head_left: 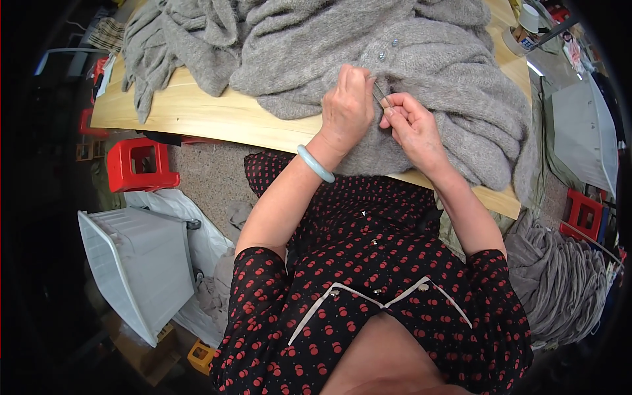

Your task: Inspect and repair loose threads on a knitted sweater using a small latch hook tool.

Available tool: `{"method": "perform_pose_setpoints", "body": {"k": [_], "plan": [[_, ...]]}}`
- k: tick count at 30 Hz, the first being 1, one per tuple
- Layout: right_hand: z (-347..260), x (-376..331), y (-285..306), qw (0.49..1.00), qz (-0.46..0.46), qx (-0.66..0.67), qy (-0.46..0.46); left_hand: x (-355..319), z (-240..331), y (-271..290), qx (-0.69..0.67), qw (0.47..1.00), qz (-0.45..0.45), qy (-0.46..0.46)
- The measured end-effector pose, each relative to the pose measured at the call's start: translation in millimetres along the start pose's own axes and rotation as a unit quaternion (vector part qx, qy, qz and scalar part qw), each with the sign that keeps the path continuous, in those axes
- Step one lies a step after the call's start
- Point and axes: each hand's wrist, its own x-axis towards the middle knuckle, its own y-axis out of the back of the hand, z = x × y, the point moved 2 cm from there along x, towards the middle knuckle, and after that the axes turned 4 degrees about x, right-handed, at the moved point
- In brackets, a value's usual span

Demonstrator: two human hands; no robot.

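Observation:
A fuzzy grey knitted garment (296, 72) lies bunched over the table, with shiny buttons (395, 43) showing near my hands. My left hand (347, 102), a pale bangle on its wrist, is closed with its fingertips pinching the knit near the buttons. Just to its right, my right hand (411, 125) is closed in a pinch on a thin needle-like tool (380, 92). The tool slants up from those fingers toward my left fingertips, against the knit. Its tip is too small to make out.
The pale wooden table (191, 118) has its near edge before me. Left of it are a red stool (141, 164) and a grey plastic bin (141, 263). At right stand another bin (582, 135) and a heap of grey knits (559, 283). A paper cup (528, 18) stands at the far-right edge.

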Motion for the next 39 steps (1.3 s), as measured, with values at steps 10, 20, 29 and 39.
{"method": "perform_pose_setpoints", "body": {"k": [10,20,29,39], "plan": [[-24,4,25,0.984,-0.12,0.057,-0.122,25,-21,18,-0.197,0.937,-0.225,0.181],[-25,10,27,0.986,-0.103,0.027,-0.128,29,-19,25,-0.091,0.974,-0.207,-0.018],[-20,17,22,0.988,-0.084,0.022,-0.132,9,-10,13,0.082,0.975,-0.207,-0.027],[-18,23,26,0.988,-0.089,-0.106,-0.064,5,-12,9,0.144,0.969,-0.192,-0.055]]}}
